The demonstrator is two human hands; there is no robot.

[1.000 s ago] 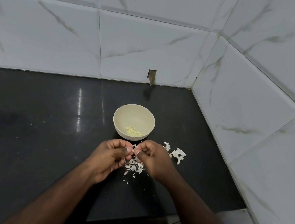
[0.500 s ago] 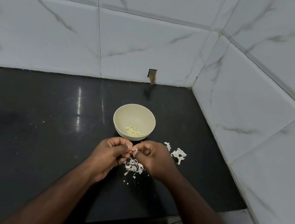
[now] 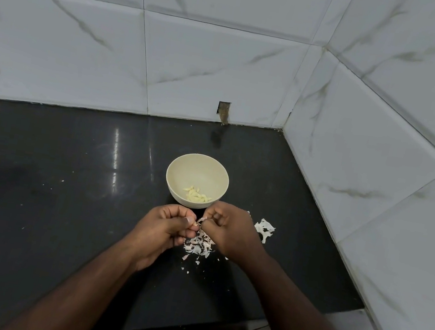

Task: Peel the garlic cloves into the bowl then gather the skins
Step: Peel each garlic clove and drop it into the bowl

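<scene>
On the dark surface (image 3: 33, 191), just in front of the cream bowl (image 3: 180, 171), we held a small garlic clove (image 3: 199, 221) between our two hands. The grip of our left hand (image 3: 163, 230) was closed on the clove, thumb against forefinger. The grip of our right hand (image 3: 230, 233) was closed too, its fingertips pinching the skin at the top of the same clove, so both hands touched the one piece.

Compared with half a second earlier, our hands had moved a little nearer to the bowl, and the right hand now almost met its near rim. The right fingers seemed turned a bit more outward, as if a strip of skin was coming away. We judged from this that the clove was nearly bare and would soon go into the bowl.

The peeled cloves (image 3: 197, 194) lay at the bottom of the bowl, in the same little heap as in the earlier pictures. The pile of skins (image 3: 198, 245) below our hands looked the same as well, and a second small heap of skins (image 3: 264, 229) stayed to the right of the right hand. Gathering the skins was not yet begun.
</scene>
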